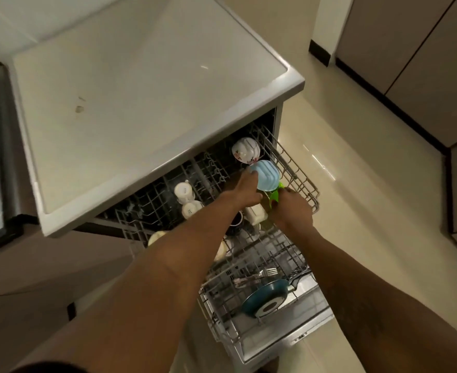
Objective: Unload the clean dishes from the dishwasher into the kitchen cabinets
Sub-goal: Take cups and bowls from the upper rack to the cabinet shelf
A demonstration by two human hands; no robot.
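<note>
The dishwasher stands open with both racks pulled out. My left hand (pixel 246 188) grips a light blue ribbed bowl (pixel 266 175) over the right side of the upper rack (pixel 300 181). My right hand (pixel 292 208) is curled round a bright green piece (pixel 274 196) just below the bowl. A white flowered bowl (pixel 245 150) sits upside down behind the blue one. Two white mugs (pixel 185 199) stand further left in the same rack. In the lower rack (pixel 222 313) lie a dark blue pan (pixel 265 297) and some metal cutlery (pixel 254 277).
A white worktop (pixel 141 98) covers the dishwasher and overhangs the upper rack's back. A cream container (pixel 255 214) and a dark cup (pixel 235 220) sit under my hands. Beige cabinet doors (pixel 421 57) line the far right across a pale tiled floor (pixel 370 211).
</note>
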